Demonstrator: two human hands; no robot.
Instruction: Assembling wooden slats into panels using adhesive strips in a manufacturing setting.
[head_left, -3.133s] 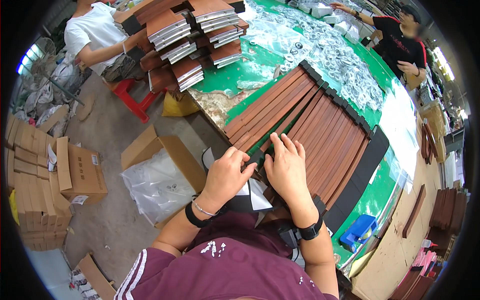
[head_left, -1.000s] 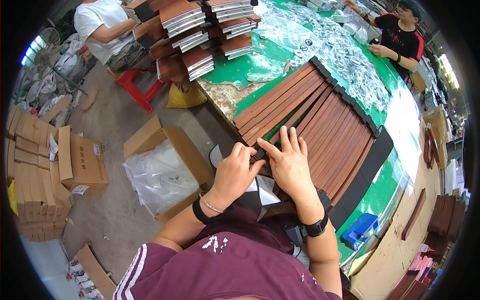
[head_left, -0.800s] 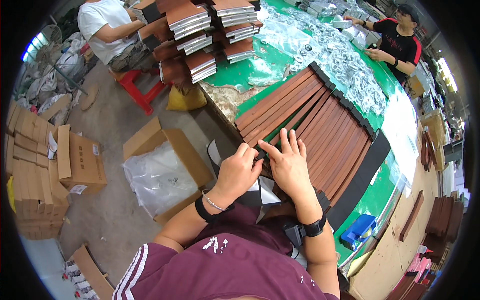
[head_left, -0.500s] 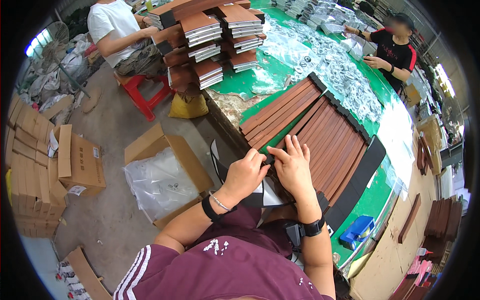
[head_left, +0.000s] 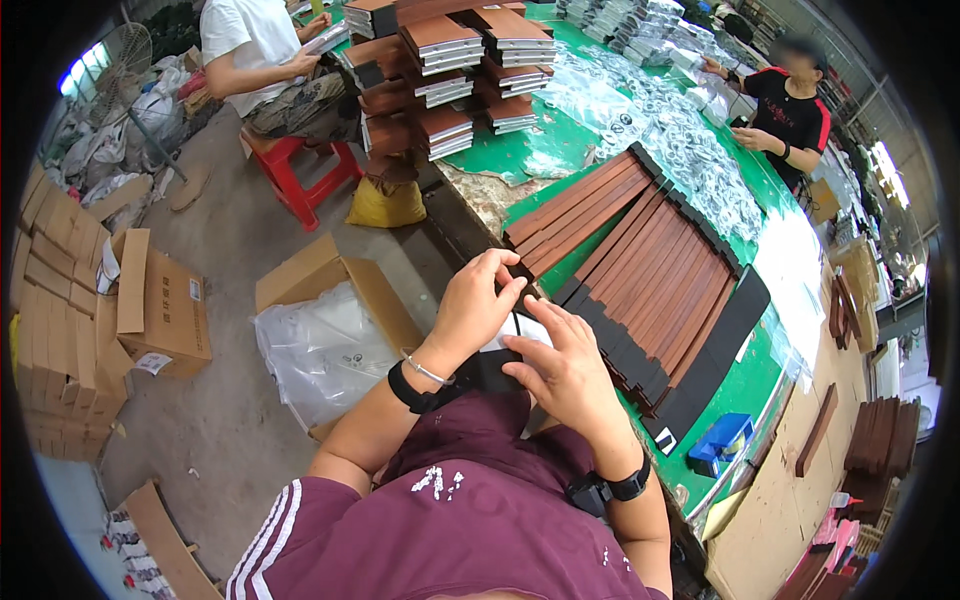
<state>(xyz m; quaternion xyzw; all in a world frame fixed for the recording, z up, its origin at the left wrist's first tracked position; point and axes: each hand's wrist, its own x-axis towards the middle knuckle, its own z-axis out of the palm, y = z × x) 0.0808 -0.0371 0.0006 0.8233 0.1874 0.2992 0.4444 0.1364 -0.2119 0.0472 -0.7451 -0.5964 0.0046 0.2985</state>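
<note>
Reddish-brown wooden slats with black end pieces lie side by side on the green table, fanned apart by a green gap toward their left. At the table's near edge my left hand is curled, thumb and fingers drawn together beside the black slat ends; whatever they pinch is hidden. My right hand hovers nearer my body, just right of the left one, fingers loosely spread with no object visible in them. A black-and-white sheet-like piece shows between the hands, partly covered. A black strip lies along the right-hand slats.
An open carton lined with clear plastic stands on the floor at left. Stacked slat bundles rise at the table's far left. Small packaged pieces cover its far side. A blue box sits near right. Two people work beyond.
Both hands have drawn back from the slats toward the table's near edge. The right hand moved down, off the slat ends. Black slat ends it covered now show.
</note>
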